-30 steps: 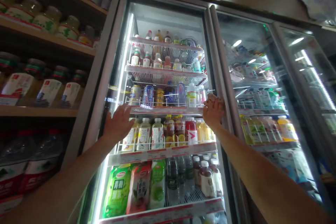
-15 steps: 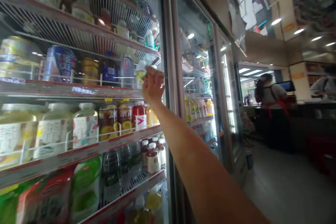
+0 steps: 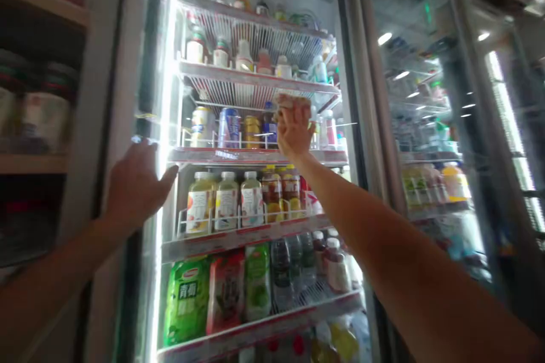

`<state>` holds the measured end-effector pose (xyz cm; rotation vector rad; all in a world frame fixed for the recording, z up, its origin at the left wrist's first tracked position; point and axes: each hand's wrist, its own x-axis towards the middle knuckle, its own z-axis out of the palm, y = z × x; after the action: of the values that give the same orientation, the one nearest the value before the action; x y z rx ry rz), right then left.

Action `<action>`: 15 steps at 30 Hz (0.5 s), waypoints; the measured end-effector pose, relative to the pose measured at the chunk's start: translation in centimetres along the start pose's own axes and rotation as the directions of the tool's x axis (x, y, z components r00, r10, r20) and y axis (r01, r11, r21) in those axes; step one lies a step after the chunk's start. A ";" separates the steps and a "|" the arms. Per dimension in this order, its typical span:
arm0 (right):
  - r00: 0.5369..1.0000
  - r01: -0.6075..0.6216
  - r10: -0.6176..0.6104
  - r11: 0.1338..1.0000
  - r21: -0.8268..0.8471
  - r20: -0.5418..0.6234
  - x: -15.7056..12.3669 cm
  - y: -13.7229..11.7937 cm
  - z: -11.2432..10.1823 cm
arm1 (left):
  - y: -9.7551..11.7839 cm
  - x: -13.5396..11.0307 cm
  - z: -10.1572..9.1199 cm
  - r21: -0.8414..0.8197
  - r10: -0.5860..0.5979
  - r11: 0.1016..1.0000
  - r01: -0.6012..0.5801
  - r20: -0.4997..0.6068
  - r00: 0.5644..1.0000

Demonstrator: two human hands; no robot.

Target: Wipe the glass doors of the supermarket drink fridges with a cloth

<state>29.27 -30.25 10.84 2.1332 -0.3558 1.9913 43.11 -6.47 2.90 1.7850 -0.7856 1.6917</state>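
Note:
My right hand reaches up in front of the drinks fridge, fingers bent over a pale, crumpled cloth. The cloth appears pressed to the glass door, level with the shelf of cans; blur hides its edges. My left hand is raised beside the fridge's left door frame, thumb spread from the fingers and nothing visible in it. Whether it touches the frame I cannot tell. Behind the glass are a blue can, a gold can and juice bottles.
Lower shelves hold a green pouch, a red pouch and dark-capped water bottles. Another glass-door fridge stands to the right. On the left is a shelf with jars.
The view has swung left and back, so the whole fridge shows and the people at right are out of sight. My left hand has come into view. My right hand stays raised at the glass.

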 end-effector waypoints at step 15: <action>0.946 0.312 -0.317 0.947 0.078 0.072 0.1 -9.0 3.3 | -2.3 2.2 -2.7 -0.123 -0.223 0.967 0.224 0.028 0.975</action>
<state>35.17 -22.68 10.83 2.1561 0.0405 1.7598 43.02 -3.00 5.22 1.7299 -0.6533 1.4538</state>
